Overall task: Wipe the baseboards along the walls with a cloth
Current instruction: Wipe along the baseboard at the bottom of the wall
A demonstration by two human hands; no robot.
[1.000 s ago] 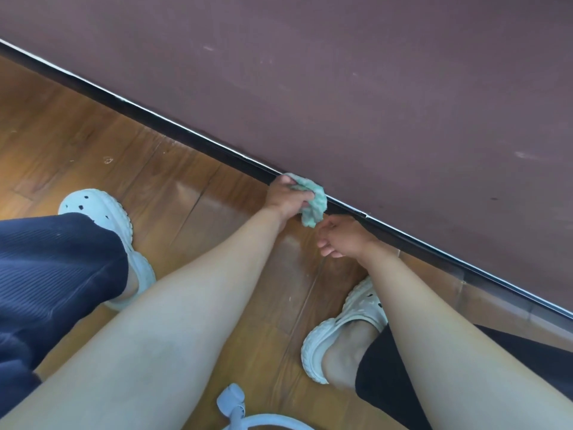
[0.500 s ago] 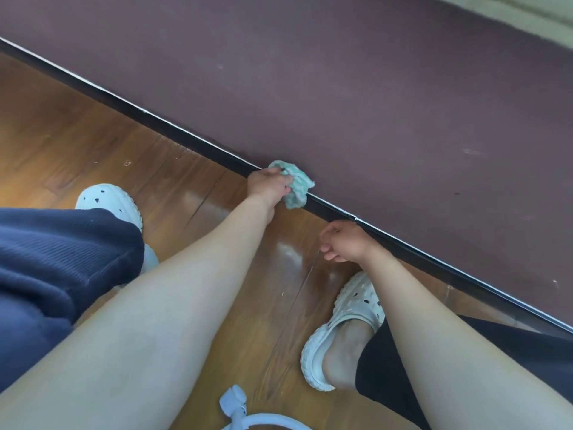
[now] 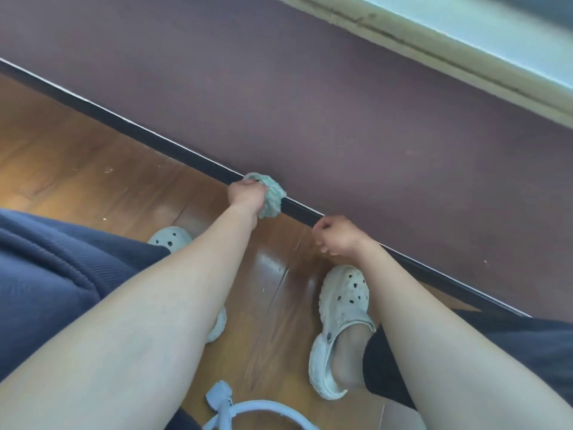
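Note:
A dark baseboard (image 3: pixel 130 127) with a thin white top edge runs diagonally from upper left to lower right under a maroon wall (image 3: pixel 310 97). My left hand (image 3: pixel 246 193) grips a bunched pale green cloth (image 3: pixel 273 197) and holds it against the baseboard. My right hand (image 3: pixel 336 234) hovers just right of it beside the baseboard, fingers curled, holding nothing.
Wooden floor (image 3: pixel 77 156) lies in front of the wall. My two white clogs (image 3: pixel 342 308) (image 3: pixel 170 237) stand on it below the hands. A pale blue cable loop with a plug (image 3: pixel 223 398) lies at the bottom. A light window ledge (image 3: pixel 465 54) crosses the top right.
My left hand has slid the cloth leftward along the baseboard. My right hand followed a little, and the view tilted up so the window ledge shows.

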